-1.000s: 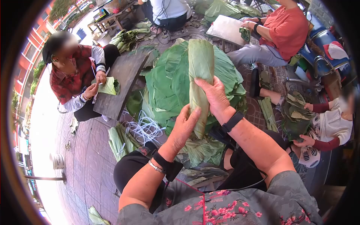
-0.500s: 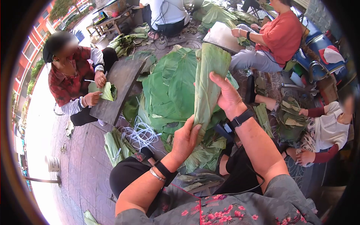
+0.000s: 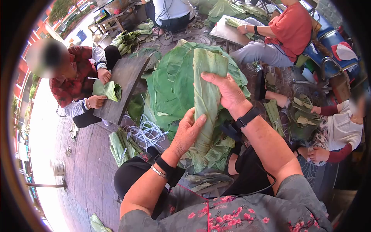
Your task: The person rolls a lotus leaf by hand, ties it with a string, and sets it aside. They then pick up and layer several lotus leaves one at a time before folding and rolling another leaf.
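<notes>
A long flattened roll of lotus leaves (image 3: 208,91), pale green, stands nearly upright in front of me. My right hand (image 3: 228,89) is closed on its upper right edge, thumb across the front. Lower down, my left hand (image 3: 188,130) grips its left side with the thumb on the front; its other fingers are partly hidden behind the roll. Behind and below the roll rises a big heap of green lotus leaves (image 3: 170,85). White plastic strips (image 3: 147,133) lie tangled left of the heap, by tied leaf bundles (image 3: 119,147).
To the left, a person (image 3: 79,77) holds a folded leaf on a dark board (image 3: 125,81). A person in red (image 3: 291,33) works at the upper right over a pale board (image 3: 232,33). Another person (image 3: 340,127) sits at the right by stacked leaves (image 3: 303,120). A white bucket (image 3: 58,168) stands far left.
The leaf roll has come down and slightly left. My right thumb now lies across its front, and more of the roll extends below my left hand. The person at left has turned their head.
</notes>
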A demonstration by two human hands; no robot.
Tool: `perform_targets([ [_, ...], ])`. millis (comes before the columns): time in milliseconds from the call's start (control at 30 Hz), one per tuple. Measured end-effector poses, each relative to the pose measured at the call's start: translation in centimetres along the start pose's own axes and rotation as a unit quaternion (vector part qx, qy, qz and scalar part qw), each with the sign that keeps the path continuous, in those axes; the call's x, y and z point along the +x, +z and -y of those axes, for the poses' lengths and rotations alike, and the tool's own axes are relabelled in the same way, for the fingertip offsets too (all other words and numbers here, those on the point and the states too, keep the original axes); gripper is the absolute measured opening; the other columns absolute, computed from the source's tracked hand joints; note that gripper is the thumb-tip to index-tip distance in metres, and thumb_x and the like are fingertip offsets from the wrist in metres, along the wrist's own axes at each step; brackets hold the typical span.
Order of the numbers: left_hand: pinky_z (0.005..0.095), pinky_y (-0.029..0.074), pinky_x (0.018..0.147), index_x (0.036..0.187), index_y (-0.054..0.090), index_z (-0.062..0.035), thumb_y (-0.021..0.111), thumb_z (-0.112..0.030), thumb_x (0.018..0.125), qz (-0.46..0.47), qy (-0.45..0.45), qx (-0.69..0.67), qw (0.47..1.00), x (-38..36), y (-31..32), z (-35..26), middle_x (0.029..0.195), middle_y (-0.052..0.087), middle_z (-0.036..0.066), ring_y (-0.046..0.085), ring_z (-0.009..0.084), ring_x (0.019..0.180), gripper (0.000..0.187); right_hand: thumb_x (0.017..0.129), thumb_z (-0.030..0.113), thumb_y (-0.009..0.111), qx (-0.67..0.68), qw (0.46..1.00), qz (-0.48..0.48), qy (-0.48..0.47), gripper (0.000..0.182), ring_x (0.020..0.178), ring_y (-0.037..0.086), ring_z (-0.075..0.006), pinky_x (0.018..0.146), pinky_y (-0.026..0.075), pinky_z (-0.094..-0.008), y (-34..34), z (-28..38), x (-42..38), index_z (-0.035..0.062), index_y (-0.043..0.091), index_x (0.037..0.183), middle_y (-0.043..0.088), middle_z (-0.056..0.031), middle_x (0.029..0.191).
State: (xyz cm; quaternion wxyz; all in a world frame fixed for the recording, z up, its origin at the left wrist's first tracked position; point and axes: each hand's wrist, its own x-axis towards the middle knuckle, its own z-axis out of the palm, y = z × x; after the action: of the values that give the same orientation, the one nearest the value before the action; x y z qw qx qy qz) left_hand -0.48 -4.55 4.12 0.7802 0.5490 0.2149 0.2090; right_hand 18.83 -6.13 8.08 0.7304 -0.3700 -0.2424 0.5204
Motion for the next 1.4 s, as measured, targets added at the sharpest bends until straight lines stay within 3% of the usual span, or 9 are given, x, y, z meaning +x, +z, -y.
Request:
perform_targets([
  [133,0.0294,0.056,0.077,0.122,0.058,-0.0015,0.054,-0.030,0.102,-0.029,-0.011,-0.044,0.999,0.5,-1.1,0.6,0.101,0.069,0.008,0.068,0.0155,0.088,0.035,0.085,0.011,0.075,-0.001,0.999,0.027,0.046,0.035,0.091,0.065,-0.0163,0.082,0.054,-0.0348,0.9,-1.5,-0.5,0.0041,0.062,0.116,0.067,-0.0053,0.103],
  [267,0.0324,0.058,0.076,0.123,0.056,-0.0010,0.052,-0.028,0.103,-0.015,-0.025,-0.056,0.998,0.7,-2.2,0.6,0.105,0.069,0.011,0.069,0.0197,0.090,0.034,0.083,0.007,0.075,-0.004,0.998,0.022,0.059,0.034,0.090,0.066,-0.0172,0.080,0.054,-0.0347,0.6,-3.3,-0.4,0.0023,0.062,0.113,0.067,-0.0068,0.103],
  [533,0.0379,0.055,0.088,0.127,0.052,0.0034,0.052,-0.033,0.103,0.081,-0.131,-0.094,0.984,0.2,-1.9,-0.4,0.114,0.067,0.018,0.067,0.0231,0.101,0.044,0.083,0.006,0.074,0.013,0.999,-0.035,0.018,0.027,0.083,0.068,-0.0179,0.077,0.057,-0.0366,-0.7,-2.8,0.0,0.0020,0.065,0.108,0.069,-0.0067,0.095],
  [767,0.0388,0.054,0.091,0.130,0.051,0.0033,0.053,-0.035,0.102,0.086,-0.167,-0.153,0.970,0.1,-1.8,-0.9,0.115,0.066,0.020,0.067,0.0261,0.103,0.047,0.083,0.010,0.077,0.010,0.994,-0.055,0.089,0.034,0.085,0.067,-0.0216,0.078,0.056,-0.0389,-0.6,-3.3,0.0,-0.0005,0.061,0.110,0.068,-0.0103,0.099],
  [967,0.0405,0.054,0.093,0.131,0.049,0.0034,0.054,-0.038,0.101,0.014,-0.149,-0.142,0.978,0.1,-2.0,-0.8,0.121,0.063,0.019,0.066,0.0286,0.107,0.051,0.081,0.007,0.077,0.013,0.994,-0.022,0.107,0.039,0.086,0.066,-0.0217,0.079,0.055,-0.0394,-0.1,-5.6,-0.6,0.0007,0.058,0.115,0.066,-0.0104,0.100],
  [1033,0.0397,0.054,0.093,0.131,0.049,0.0029,0.056,-0.042,0.100,0.007,-0.131,-0.155,0.979,0.5,-3.1,-0.4,0.123,0.061,0.017,0.065,0.0262,0.109,0.055,0.082,0.005,0.074,0.018,0.991,0.019,0.128,0.037,0.087,0.064,-0.0172,0.078,0.054,-0.0352,1.3,-6.5,-1.7,0.0017,0.058,0.115,0.066,-0.0079,0.101],
  [1200,0.0357,0.055,0.086,0.129,0.051,0.0022,0.058,-0.044,0.098,-0.070,-0.123,-0.131,0.981,0.5,-2.8,-0.5,0.115,0.065,0.012,0.066,0.0211,0.099,0.056,0.088,0.016,0.070,-0.043,0.996,0.013,0.072,0.036,0.089,0.061,-0.0144,0.080,0.052,-0.0320,2.1,-7.5,-2.1,-0.0007,0.055,0.116,0.064,-0.0066,0.103],
  [1300,0.0329,0.056,0.081,0.125,0.055,0.0013,0.061,-0.040,0.097,-0.141,-0.063,-0.081,0.985,0.0,-2.5,0.2,0.111,0.067,0.009,0.066,0.0180,0.094,0.050,0.089,0.026,0.068,-0.136,0.990,-0.003,0.028,0.042,0.089,0.060,-0.0145,0.079,0.051,-0.0329,2.3,-8.6,-2.0,-0.0032,0.055,0.116,0.065,-0.0077,0.100],
  [1400,0.0302,0.056,0.076,0.118,0.060,0.0000,0.062,-0.035,0.098,-0.234,0.007,-0.116,0.965,0.7,-4.3,0.6,0.105,0.068,0.008,0.067,0.0159,0.087,0.040,0.090,0.028,0.069,-0.359,0.932,0.024,-0.043,0.042,0.094,0.062,-0.0179,0.084,0.050,-0.0319,2.8,-8.6,-2.5,-0.0027,0.058,0.117,0.065,-0.0116,0.105],
])
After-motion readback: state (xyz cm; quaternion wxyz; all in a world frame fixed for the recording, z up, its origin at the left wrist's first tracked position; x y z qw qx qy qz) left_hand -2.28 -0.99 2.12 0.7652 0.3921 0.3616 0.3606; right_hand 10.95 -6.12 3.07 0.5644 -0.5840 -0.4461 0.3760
